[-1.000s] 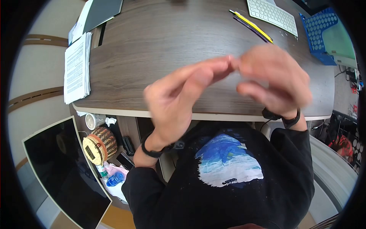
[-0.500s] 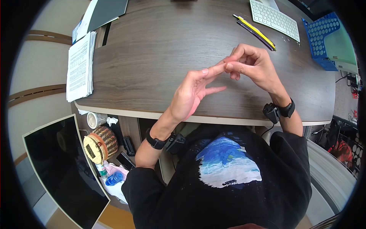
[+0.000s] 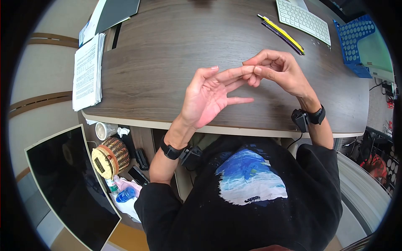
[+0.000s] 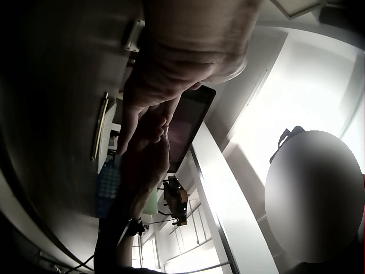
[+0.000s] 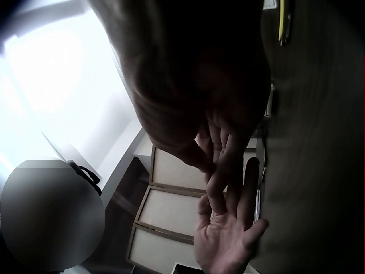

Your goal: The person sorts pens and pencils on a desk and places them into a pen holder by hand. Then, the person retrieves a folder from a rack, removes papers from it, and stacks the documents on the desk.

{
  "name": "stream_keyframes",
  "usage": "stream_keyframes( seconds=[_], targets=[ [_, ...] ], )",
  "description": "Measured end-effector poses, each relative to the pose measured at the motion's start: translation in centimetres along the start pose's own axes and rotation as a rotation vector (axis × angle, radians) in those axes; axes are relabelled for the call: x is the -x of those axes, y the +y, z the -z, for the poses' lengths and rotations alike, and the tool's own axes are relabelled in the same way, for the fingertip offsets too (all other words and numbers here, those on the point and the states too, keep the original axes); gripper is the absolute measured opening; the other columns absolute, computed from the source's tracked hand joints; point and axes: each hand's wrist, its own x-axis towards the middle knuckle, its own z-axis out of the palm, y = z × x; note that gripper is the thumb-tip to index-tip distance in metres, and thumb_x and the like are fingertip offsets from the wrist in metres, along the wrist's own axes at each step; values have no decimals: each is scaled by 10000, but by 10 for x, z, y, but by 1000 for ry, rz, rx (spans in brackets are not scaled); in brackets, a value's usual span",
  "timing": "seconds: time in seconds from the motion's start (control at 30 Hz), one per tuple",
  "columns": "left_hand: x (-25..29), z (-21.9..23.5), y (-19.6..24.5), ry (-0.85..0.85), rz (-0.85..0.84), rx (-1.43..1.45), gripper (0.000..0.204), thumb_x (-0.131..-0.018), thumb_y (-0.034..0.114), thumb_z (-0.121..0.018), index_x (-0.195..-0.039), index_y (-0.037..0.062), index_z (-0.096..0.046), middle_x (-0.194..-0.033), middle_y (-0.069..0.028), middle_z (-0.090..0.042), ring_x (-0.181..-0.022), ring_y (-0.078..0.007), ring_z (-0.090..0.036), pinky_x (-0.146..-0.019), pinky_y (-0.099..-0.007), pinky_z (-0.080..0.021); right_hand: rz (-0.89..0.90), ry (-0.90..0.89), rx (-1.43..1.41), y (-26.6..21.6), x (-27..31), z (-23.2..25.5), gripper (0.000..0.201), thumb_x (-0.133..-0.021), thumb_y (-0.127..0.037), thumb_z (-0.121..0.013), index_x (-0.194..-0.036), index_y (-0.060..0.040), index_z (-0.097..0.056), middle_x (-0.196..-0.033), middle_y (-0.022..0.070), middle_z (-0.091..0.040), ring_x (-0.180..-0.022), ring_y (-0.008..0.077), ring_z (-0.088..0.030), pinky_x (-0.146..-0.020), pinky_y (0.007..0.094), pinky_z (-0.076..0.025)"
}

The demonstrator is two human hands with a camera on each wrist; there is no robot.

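Note:
Palm up, the left hand [image 3: 211,94] is held above the near part of the desk with its fingers extended and spread. The right hand [image 3: 281,72] pinches a fingertip of the left hand between its thumb and curled fingers. In the left wrist view the left hand [image 4: 177,63] reaches down toward the right hand [image 4: 147,154]. The right wrist view shows the right hand [image 5: 199,97] dark in the foreground, its fingers on those of the left hand [image 5: 225,237]. No object shows in either hand.
On the desk [image 3: 167,54] lie a paper stack [image 3: 87,75] at the left, pens [image 3: 282,34] and a white keyboard [image 3: 303,21] at the upper right, and a blue basket [image 3: 354,46] at the right edge. A monitor [image 3: 71,188] and woven container [image 3: 111,157] stand lower left.
From a blurred position with fingertips close together, the hands came lower and the right hand took hold of a left finger. Since then the left palm has turned further upward.

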Motion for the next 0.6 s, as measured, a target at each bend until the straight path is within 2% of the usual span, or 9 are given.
stream_keyframes(
  seconds=[0.13,0.33,0.4,0.47,0.53,0.57,0.6],
  targets=[
    [1,2,-1,8,11,-34,793,-1098,484,-266,-1600,-91,-484,-1628,-254,-518,-1556,-415,-440,-1232,-708,-387,-16,44,-28,-3,-1,-5,206,-1058,-122,-756,-1170,49,-735,-1017,140,-798,-864,168,-775,-780,300,-642],
    [2,-10,-3,14,5,-423,749,-1088,405,-312,-1638,-93,-419,-1716,-258,-414,-1594,-432,-395,-1248,-655,-388,-54,3,4,9,-3,1,101,-1024,-64,-786,-1053,17,-735,-972,118,-796,-812,149,-758,-742,281,-626],
    [2,-6,-3,12,7,-410,739,-1103,414,-307,-1658,-64,-407,-1716,-242,-424,-1610,-403,-376,-1263,-652,-350,-101,-2,75,9,-4,5,123,-1044,-53,-748,-1126,38,-751,-1019,127,-796,-856,156,-761,-774,291,-623],
    [1,-4,0,8,7,-398,729,-1118,423,-301,-1678,-34,-394,-1716,-226,-433,-1626,-375,-358,-1278,-650,-312,-44,-6,103,0,0,8,160,-1050,-53,-732,-1177,41,-755,-1058,131,-795,-896,163,-762,-804,296,-621],
    [2,-12,6,-75,-134,-276,720,-1124,396,-328,-1650,-90,-395,-1755,-279,-331,-1651,-443,-273,-1278,-669,-327,87,9,190,-6,0,22,258,-1077,-67,-680,-1297,46,-752,-1164,138,-792,-1023,190,-759,-909,324,-607],
    [10,-20,11,-125,-163,-257,726,-1130,418,-343,-1672,-64,-369,-1766,-283,-304,-1658,-460,-238,-1287,-668,-308,87,6,193,-10,0,32,258,-1077,-67,-680,-1297,46,-752,-1164,138,-792,-1023,190,-759,-909,324,-607],
    [23,-37,20,-174,-187,-234,736,-1135,441,-357,-1693,-38,-343,-1777,-286,-277,-1665,-477,-203,-1295,-667,-289,156,111,252,-14,0,43,248,-1080,-83,-680,-1281,38,-761,-1165,129,-794,-1039,187,-755,-935,329,-600]
  ],
)
